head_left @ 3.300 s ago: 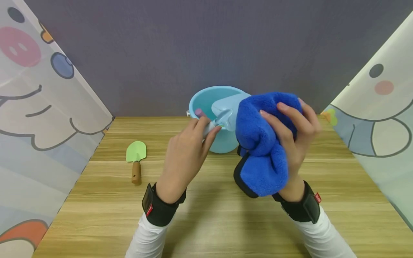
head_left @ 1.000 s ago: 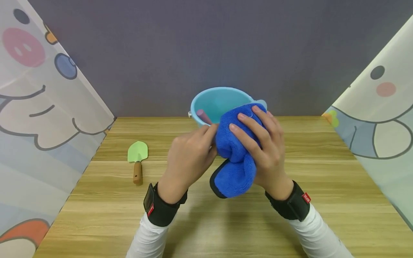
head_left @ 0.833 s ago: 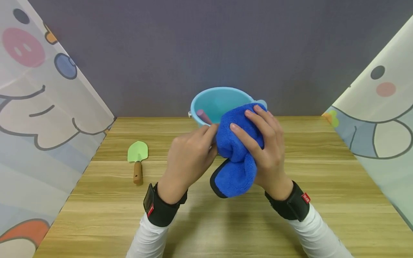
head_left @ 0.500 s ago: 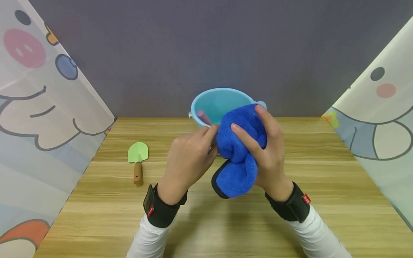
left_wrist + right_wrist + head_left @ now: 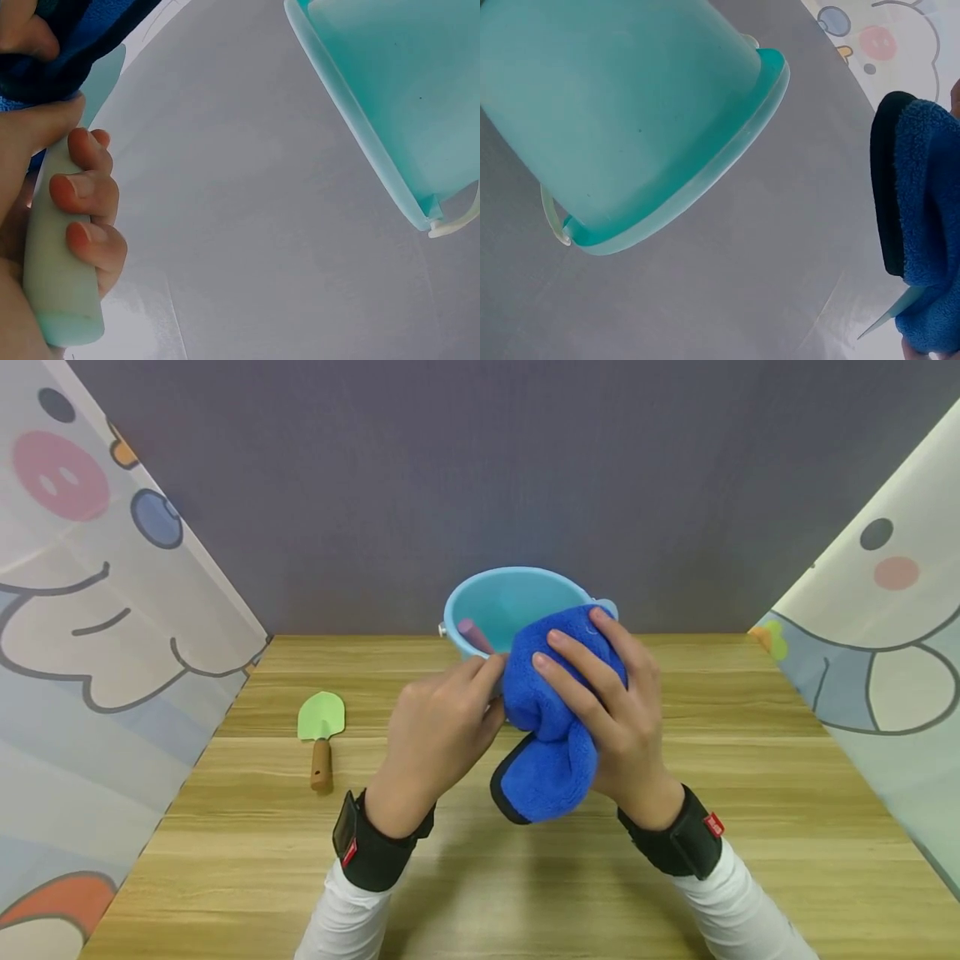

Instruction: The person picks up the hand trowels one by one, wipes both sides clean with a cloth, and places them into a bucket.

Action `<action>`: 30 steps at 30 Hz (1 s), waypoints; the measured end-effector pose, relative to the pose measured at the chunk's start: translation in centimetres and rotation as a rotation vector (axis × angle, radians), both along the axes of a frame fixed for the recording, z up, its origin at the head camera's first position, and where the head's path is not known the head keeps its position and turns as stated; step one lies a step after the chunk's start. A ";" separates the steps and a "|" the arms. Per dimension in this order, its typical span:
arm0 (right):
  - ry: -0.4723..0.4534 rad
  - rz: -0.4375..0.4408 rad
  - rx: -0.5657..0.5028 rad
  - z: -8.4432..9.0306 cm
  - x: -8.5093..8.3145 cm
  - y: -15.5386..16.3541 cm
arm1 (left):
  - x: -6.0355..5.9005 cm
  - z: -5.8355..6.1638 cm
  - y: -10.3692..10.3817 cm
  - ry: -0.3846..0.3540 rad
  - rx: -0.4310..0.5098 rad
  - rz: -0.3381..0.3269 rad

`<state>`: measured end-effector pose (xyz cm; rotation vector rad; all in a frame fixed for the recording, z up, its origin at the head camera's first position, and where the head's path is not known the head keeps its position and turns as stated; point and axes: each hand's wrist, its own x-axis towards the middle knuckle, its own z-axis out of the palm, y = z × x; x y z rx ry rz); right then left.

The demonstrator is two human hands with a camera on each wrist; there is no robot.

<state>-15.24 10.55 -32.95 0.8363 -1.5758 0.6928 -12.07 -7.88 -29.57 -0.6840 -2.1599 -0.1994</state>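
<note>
My left hand (image 5: 442, 718) grips the pale handle (image 5: 64, 262) of a light blue toy shovel, fingers curled round it in the left wrist view. Its blade (image 5: 106, 82) is mostly hidden by a blue towel (image 5: 547, 693) with black edging. My right hand (image 5: 618, 718) holds the towel round the blade, fingers spread over its upper side, while one corner hangs below. A sliver of blade (image 5: 894, 312) juts from the towel in the right wrist view. Both hands are above the table, just in front of the light blue bucket (image 5: 517, 575).
A pinkish-purple stick-like handle (image 5: 474, 633) leans inside the bucket. On the wooden table (image 5: 247, 860) to the left lies a small trowel (image 5: 321, 735) with green blade and brown handle. A grey wall (image 5: 480, 468) rises behind, with cartoon-printed panels at both sides.
Since the oldest frame, my right hand has brought the towel leftward over the shovel's blade, covering its star shape. Lately its fingers lift, spread and shift across the towel; my left hand stays nearly still.
</note>
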 end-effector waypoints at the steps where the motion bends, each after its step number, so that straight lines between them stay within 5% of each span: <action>1: 0.005 -0.001 -0.001 0.0 0.0 0.0 | 0.0 0.0 0.0 0.002 0.002 -0.002; 14: 0.056 0.014 -0.063 0.6 -0.6 -0.2 | -0.3 -0.2 -0.1 0.010 0.002 -0.018; 30: -0.033 0.108 -0.172 1.4 -1.1 0.7 | -0.5 0.2 -0.3 0.030 0.042 -0.037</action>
